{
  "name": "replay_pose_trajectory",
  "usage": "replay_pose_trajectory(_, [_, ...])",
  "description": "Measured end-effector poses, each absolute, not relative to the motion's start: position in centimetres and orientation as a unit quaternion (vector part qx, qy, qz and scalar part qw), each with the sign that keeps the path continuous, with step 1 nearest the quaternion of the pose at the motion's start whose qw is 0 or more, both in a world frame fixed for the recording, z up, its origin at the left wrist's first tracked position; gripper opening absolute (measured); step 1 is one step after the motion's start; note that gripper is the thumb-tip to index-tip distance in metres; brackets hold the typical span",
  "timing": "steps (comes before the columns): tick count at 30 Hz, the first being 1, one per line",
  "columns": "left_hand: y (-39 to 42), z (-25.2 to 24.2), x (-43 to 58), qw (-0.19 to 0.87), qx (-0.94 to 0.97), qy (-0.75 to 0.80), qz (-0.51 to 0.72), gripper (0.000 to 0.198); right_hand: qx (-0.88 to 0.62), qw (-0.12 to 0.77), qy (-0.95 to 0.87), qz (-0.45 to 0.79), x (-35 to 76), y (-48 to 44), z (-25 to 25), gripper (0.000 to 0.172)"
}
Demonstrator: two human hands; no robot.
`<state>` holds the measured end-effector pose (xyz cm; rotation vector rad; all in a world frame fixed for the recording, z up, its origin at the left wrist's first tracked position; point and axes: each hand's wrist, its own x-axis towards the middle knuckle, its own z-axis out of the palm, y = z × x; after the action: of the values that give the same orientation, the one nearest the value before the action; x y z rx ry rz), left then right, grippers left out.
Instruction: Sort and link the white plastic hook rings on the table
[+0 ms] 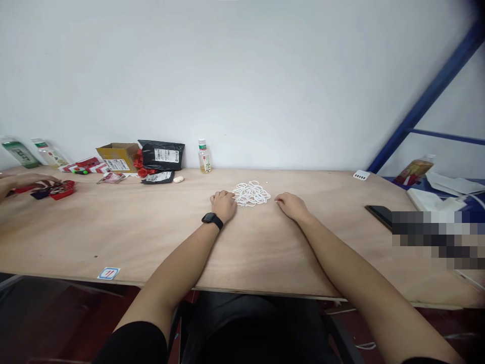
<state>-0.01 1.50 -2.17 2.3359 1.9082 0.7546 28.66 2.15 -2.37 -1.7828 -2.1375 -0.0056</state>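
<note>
Loops (252, 194) are lying piled at frame centre; left hand (223, 205) is touching their left edge, right hand (291, 206) is resting beside, both curled, grip unclear. Overlap is risking tangles if tugged.

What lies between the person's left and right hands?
In the head view, a loose pile of white loops lies between the left hand and the right hand, nearer the left.

A pale wall (242, 81) at twelve o'clock, behind the wooden counter (261, 258). Blue bars (439, 87) at two o'clock, red floor (83, 316) at eight.
</note>
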Motion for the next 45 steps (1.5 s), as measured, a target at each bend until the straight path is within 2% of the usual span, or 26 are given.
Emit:
replay_pose_trajectory(2, [1.7, -2.1, -0.4, 0.017, 0.744, 0.634, 0.211, 0.031, -0.680, 0.153, -0.717, -0.006, 29.6, 2.5, -2.5, 0.024])
replay_pose_trajectory(5, [1.9, -2.2, -0.6, 0.020, 0.745, 0.643, 0.177, 0.032, -0.726, 0.166, -0.668, -0.012, 29.9, 2.5, -2.4, 0.026])
replay_pose_trajectory(9, [2.2, -2.5, -0.8, 0.033, 0.752, 0.633, 0.180, 0.032, -0.668, 0.253, -0.699, -0.015, 28.0, 1.4, -1.9, 0.028])
replay_pose_trajectory(12, [2.4, -2.6, -0.9, 0.061, 0.746, 0.622, 0.231, 0.029, -0.573, 0.324, -0.752, -0.009, 25.3, 0.2, -1.7, 0.023])
replay_pose_trajectory(15, [2.5, -2.6, -0.4, 0.154, 0.712, 0.574, 0.374, 0.024, -0.471, 0.357, -0.807, -0.005, 22.7, -1.2, -1.7, 0.022])
replay_pose_trajectory(19, [2.0, -2.9, 1.8, 0.359, 0.609, 0.428, 0.564, 0.019, -0.409, 0.374, -0.832, 0.006, 20.8, -2.1, -1.9, 0.032])
replay_pose_trajectory(22, [0.9, -3.1, 3.4, 0.441, 0.584, 0.363, 0.577, 0.019, -0.391, 0.394, -0.832, 0.015, 20.7, -2.2, -2.0, 0.027])
replay_pose_trajectory(24, [0.0, -3.0, 4.1, 0.457, 0.601, 0.327, 0.568, 0.020, -0.388, 0.410, -0.826, 0.020, 20.9, -2.0, -2.0, 0.020])
replay_pose_trajectory(27, [-1.0, -2.6, 4.1, 0.420, 0.646, 0.306, 0.559, 0.021, -0.396, 0.429, -0.810, 0.043, 21.3, -1.8, -2.0, 0.017])
replay_pose_trajectory(31, [-1.7, -2.0, 3.5, 0.259, 0.745, 0.317, 0.527, 0.017, -0.409, 0.434, -0.800, 0.072, 21.4, -1.9, -2.1, 0.017])
replay_pose_trajectory(33, [-1.7, -1.9, 3.3, 0.211, 0.760, 0.326, 0.521, 0.015, -0.417, 0.450, -0.786, 0.074, 21.4, -1.9, -2.1, 0.017])
replay_pose_trajectory(37, [-1.4, -2.1, 3.1, 0.195, 0.763, 0.336, 0.517, 0.012, -0.416, 0.478, -0.772, 0.056, 21.4, -2.0, -2.1, 0.017])
replay_pose_trajectory(45, [-1.4, -2.0, 3.0, 0.141, 0.793, 0.349, 0.480, 0.014, -0.397, 0.448, -0.800, 0.046, 21.7, -2.1, -2.1, 0.019])
